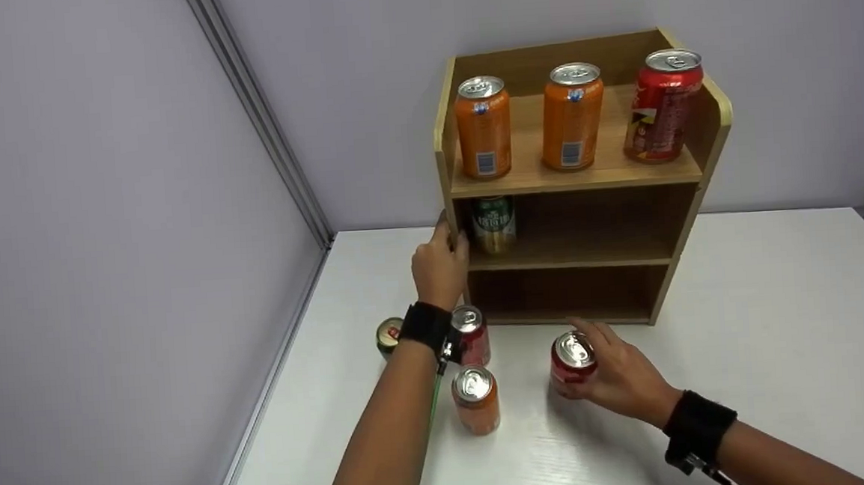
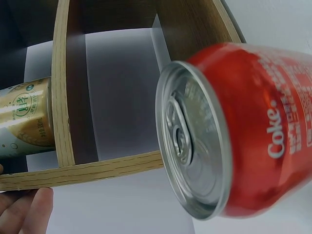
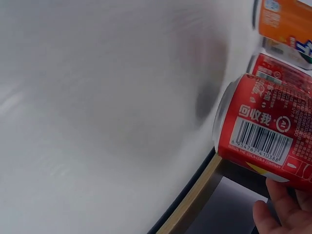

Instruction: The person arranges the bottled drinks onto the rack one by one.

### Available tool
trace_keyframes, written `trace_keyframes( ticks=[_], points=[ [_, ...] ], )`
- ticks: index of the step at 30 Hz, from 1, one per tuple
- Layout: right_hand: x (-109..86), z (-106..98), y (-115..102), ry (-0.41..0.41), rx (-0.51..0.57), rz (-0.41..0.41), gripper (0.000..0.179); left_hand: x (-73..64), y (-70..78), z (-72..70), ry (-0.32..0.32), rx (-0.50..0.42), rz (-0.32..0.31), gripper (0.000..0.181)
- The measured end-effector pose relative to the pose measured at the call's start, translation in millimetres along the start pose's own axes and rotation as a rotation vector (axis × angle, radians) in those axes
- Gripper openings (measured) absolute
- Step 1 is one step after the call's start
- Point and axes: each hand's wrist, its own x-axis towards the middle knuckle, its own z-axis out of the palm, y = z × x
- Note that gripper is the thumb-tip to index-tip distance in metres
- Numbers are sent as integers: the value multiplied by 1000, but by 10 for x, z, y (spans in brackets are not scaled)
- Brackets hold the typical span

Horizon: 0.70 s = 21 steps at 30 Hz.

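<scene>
My right hand holds a red Coke can by its side, in front of the shelf's lower right. In the right wrist view the can shows its barcode, with its base tipped toward the camera and a shadow on the table. My left hand grips the left side panel of a wooden shelf, its fingers on the outer face. Inside the middle tier, beside that hand, stands a green and gold can. Another red Coke can is close below the left wrist.
Two orange cans, left and middle, and a red can stand on the shelf's top tier. An orange can and a dark green can stand on the white table. Grey walls rise behind and left.
</scene>
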Motion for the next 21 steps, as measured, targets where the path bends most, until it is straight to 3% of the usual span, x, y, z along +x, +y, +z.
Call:
trace_keyframes(
  ticks=[8, 14, 21],
  points=[
    [95, -235, -68, 7, 265, 103, 102, 12, -1, -5, 9, -8, 17, 27],
    [214, -417, -168, 7, 434, 210, 96, 13, -5, -12, 7, -9, 16, 26],
    [362, -613, -268, 59, 559, 262, 90, 1, -9, 1, -3, -11, 6, 15]
  ],
)
